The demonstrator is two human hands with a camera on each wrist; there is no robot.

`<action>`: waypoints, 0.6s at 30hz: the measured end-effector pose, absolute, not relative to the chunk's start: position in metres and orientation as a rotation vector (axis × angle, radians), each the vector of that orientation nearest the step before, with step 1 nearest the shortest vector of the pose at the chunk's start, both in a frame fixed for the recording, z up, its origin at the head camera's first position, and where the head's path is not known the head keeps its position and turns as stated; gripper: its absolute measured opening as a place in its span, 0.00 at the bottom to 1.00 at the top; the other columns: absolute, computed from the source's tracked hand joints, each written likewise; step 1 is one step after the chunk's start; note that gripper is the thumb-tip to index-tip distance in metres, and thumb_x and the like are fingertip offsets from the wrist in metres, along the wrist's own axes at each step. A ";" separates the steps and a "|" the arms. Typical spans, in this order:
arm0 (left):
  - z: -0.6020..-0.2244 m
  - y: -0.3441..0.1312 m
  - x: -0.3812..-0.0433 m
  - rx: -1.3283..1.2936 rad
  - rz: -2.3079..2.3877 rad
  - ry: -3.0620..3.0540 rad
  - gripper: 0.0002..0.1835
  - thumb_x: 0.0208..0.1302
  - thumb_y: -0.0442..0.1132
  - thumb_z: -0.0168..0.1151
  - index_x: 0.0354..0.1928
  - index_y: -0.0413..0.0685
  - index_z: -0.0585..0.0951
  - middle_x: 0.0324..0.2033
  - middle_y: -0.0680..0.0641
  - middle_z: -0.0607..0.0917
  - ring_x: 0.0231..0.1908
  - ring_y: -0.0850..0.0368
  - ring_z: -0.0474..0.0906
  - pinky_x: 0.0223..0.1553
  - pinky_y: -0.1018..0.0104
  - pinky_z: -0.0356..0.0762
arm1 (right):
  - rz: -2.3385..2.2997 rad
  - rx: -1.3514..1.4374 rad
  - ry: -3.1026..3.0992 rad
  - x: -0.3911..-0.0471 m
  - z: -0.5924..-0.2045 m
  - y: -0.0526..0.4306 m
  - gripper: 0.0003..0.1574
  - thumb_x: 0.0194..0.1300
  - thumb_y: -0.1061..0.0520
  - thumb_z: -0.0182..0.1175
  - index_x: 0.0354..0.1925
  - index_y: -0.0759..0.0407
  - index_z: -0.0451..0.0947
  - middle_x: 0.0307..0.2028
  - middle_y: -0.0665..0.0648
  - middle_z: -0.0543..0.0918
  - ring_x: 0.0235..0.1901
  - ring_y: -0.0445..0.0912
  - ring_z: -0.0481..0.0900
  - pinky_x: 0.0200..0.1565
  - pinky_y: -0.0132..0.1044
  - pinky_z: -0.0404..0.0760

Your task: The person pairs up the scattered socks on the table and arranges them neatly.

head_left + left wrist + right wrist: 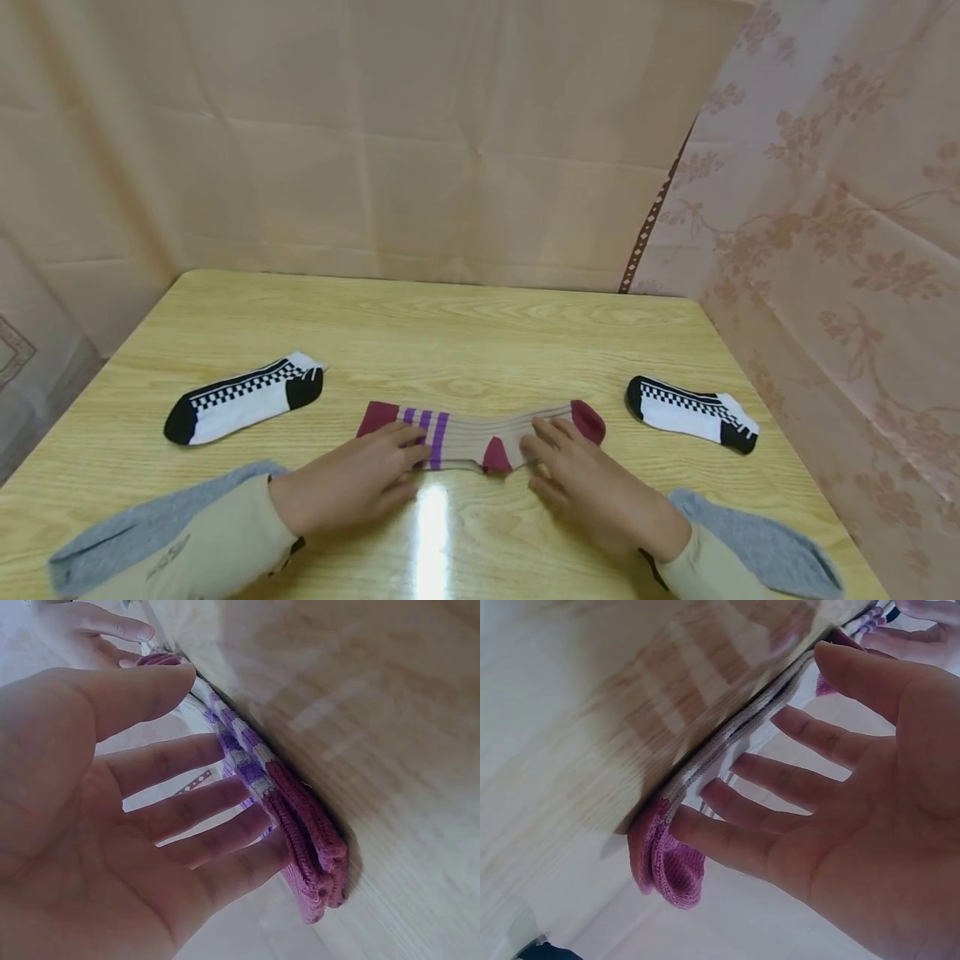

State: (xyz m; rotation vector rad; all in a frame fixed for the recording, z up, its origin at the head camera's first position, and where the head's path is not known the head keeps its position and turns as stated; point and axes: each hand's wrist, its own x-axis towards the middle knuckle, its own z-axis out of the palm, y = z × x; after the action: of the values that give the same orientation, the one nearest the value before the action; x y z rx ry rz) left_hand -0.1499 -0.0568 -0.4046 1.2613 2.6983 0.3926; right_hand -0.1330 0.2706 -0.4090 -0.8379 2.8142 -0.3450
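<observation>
A beige ribbed sock [467,437] with a maroon cuff, heel and toe and purple stripes lies flat across the table, cuff to the left. Its maroon cuff [307,825] shows thick doubled layers in the left wrist view; I cannot tell whether a second sock lies under it. My left hand [360,477] rests its fingertips on the striped part near the cuff, fingers spread and nearly straight. Toward the maroon toe [679,874], my right hand [588,482] touches the foot part with extended fingers. Neither thumb pinches the fabric.
A black-and-white checkered sock [251,402] lies at left, and a similar checkered sock [686,412] at right. One grey sock [150,518] lies beside the left forearm, another grey sock [761,542] beside the right. Curtains [450,142] hang behind the wooden table [465,333].
</observation>
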 end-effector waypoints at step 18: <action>-0.412 -0.049 -0.186 1.245 0.430 2.720 0.21 0.70 0.44 0.62 0.59 0.40 0.80 0.62 0.39 0.76 0.63 0.44 0.72 0.62 0.52 0.72 | -0.401 -0.989 2.871 -0.165 -0.412 0.276 0.27 0.71 0.52 0.60 0.63 0.64 0.72 0.66 0.73 0.68 0.66 0.68 0.65 0.64 0.61 0.67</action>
State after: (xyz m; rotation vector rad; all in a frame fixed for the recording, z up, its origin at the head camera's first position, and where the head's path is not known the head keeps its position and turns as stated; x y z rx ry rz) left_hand -0.1861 -0.0489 -0.4124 1.2452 2.7201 0.4300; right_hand -0.1654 0.2758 -0.4119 -0.9890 2.8710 -0.4008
